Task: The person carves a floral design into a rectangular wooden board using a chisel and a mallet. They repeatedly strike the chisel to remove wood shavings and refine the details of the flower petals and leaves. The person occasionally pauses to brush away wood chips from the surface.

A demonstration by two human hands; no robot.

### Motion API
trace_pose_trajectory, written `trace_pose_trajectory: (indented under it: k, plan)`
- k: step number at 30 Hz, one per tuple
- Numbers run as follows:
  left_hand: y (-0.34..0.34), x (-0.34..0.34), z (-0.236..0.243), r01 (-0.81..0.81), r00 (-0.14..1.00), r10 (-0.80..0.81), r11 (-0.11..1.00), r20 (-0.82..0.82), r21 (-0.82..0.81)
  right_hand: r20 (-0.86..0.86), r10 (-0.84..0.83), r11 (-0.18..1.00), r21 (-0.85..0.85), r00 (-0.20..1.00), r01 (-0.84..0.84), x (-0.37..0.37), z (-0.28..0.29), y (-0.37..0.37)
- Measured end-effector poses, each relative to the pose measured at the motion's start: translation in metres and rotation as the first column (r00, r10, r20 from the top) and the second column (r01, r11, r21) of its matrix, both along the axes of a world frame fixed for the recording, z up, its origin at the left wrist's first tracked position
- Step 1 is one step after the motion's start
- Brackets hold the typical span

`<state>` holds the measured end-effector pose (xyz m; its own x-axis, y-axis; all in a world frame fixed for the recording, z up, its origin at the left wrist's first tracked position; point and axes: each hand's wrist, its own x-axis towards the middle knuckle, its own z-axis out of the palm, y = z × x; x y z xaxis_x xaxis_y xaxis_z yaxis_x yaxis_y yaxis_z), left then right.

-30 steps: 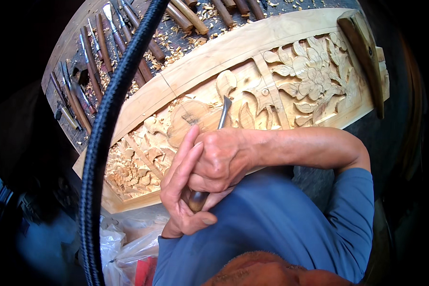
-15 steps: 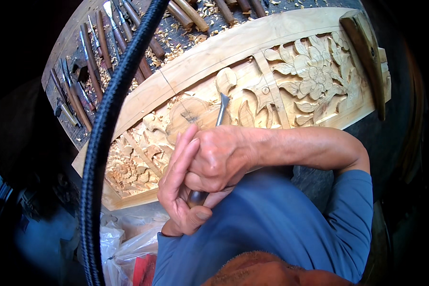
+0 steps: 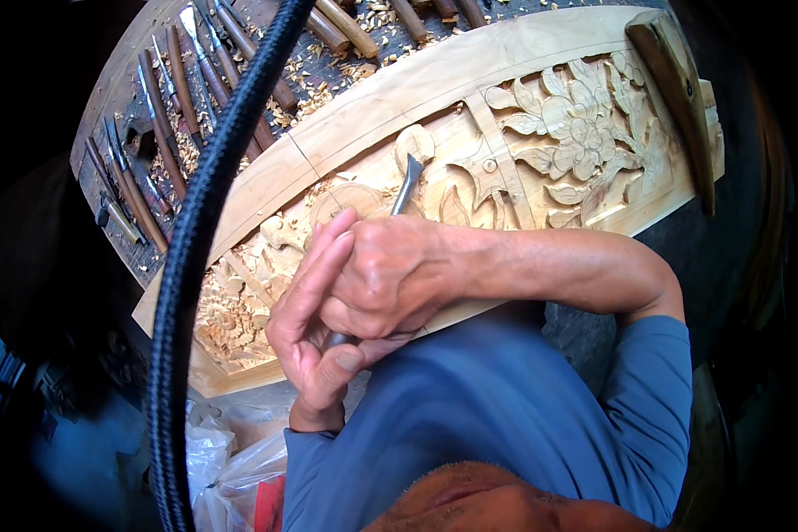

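Note:
My right hand is closed in a fist round a carving chisel, and its flared steel blade sticks out ahead of the fist. The blade tip meets the lower edge of a rounded raised shape on a carved wooden panel. My left hand cups the butt of the chisel handle, its thumb below and its long fingers lying along the right fist. Most of the handle is hidden by the two hands. My right forearm crosses over the panel's near edge.
Chisels and gouges lie in rows on the workbench beyond the panel, among wood shavings. A wooden clamp-like bar lies over the panel's right end. A black braided cable crosses the view. A clear plastic bag sits below left.
Both hands and the chisel have shifted up and left. The blade tip has moved forward to the rounded shape's edge, and the handle's butt shows less. The view has moved slightly.

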<state>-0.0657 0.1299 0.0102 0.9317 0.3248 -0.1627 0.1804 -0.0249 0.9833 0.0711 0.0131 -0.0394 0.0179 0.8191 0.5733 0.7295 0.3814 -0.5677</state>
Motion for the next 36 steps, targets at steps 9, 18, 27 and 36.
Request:
trace_pose_trajectory:
  k: [9,18,27,36]
  plan:
    - [0.015,0.014,-0.006,0.048,0.999,-0.048,0.999,0.021,0.011,0.053,-0.122,0.992,0.014,0.991,0.122,-0.004,-0.012,0.002]
    - [-0.009,-0.015,0.016,0.074,0.997,-0.073,0.997,0.027,-0.03,-0.195,0.124,0.992,-0.006,0.973,-0.128,-0.005,0.01,-0.01]
    - [-0.005,-0.016,0.011,0.042,0.999,-0.042,0.999,-0.031,-0.022,-0.067,0.063,0.995,-0.071,0.996,-0.068,-0.003,0.01,-0.007]
    - [-0.007,0.003,0.012,-0.124,0.988,0.111,0.985,-0.108,-0.123,-0.028,-0.025,1.0,-0.005,0.999,0.025,-0.004,-0.003,0.002]
